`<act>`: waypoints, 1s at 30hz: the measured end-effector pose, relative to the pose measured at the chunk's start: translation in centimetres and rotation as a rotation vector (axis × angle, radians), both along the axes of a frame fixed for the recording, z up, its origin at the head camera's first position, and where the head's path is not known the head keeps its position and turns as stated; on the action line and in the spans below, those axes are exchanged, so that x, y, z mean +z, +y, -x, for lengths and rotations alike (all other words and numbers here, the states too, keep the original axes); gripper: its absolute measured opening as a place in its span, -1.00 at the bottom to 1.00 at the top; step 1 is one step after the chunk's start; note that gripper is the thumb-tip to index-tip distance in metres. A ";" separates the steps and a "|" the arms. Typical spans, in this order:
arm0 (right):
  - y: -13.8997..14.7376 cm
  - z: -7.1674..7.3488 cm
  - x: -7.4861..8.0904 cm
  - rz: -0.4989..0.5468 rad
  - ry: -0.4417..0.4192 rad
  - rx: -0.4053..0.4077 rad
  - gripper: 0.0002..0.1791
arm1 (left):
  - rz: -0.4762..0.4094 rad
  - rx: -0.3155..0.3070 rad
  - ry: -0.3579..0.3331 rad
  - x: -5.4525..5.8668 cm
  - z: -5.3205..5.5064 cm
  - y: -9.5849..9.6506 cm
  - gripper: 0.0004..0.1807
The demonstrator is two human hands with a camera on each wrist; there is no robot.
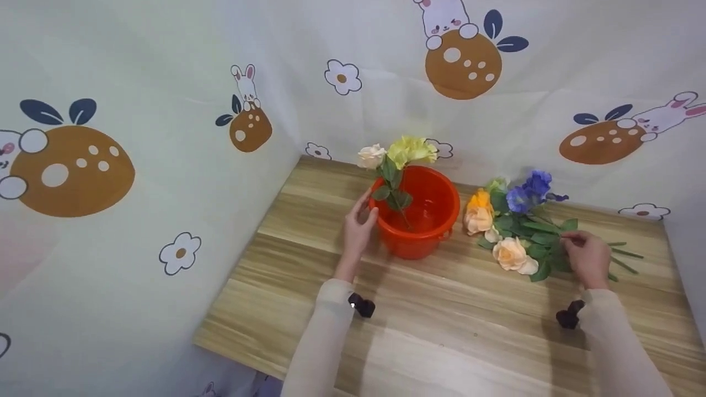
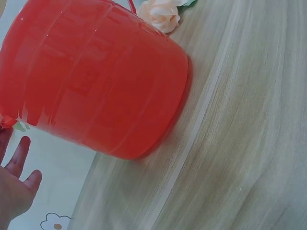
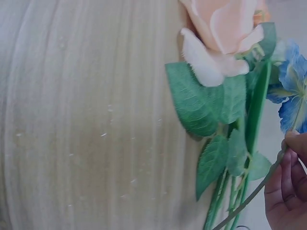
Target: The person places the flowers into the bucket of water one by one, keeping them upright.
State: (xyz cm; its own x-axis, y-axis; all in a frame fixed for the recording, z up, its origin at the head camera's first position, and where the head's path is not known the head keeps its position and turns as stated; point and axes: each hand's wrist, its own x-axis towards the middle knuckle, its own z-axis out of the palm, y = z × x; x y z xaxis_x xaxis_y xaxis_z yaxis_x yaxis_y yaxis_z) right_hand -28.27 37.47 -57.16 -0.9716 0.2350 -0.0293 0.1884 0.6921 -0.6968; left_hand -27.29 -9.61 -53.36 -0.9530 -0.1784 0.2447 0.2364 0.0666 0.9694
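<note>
A red bucket [image 1: 411, 245] stands upright on the table, with a white flower [image 1: 372, 156] and a yellow-green flower [image 1: 409, 151] leaning in it. My left hand [image 1: 358, 231] touches the bucket's left rim, its thumb apart from the fingers. In the left wrist view that hand [image 2: 17, 184] is beside the outer wall. My right hand [image 1: 590, 256] pinches the stem of a blue flower [image 1: 532, 193] over the pile. The right wrist view shows the stem between thumb and fingers. Peach roses [image 1: 512, 255] and an orange flower [image 1: 480, 201] lie just left of it.
The wooden table [image 1: 441, 331] meets patterned cloth walls [image 1: 375, 116] at its back and left. Green stems [image 1: 626, 253] from the pile stick out to the right of my right hand. Dark camera mounts sit at both wrists.
</note>
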 end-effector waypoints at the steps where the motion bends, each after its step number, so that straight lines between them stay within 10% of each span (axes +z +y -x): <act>1: 0.0 0.0 0.2 0.000 0.008 0.000 -0.68 | -0.007 -0.004 0.008 0.0 0.1 0.0 -0.47; 30: -1.3 -0.3 3.3 0.034 0.093 0.010 -0.66 | -0.035 -0.022 0.000 -0.3 0.3 0.0 -0.46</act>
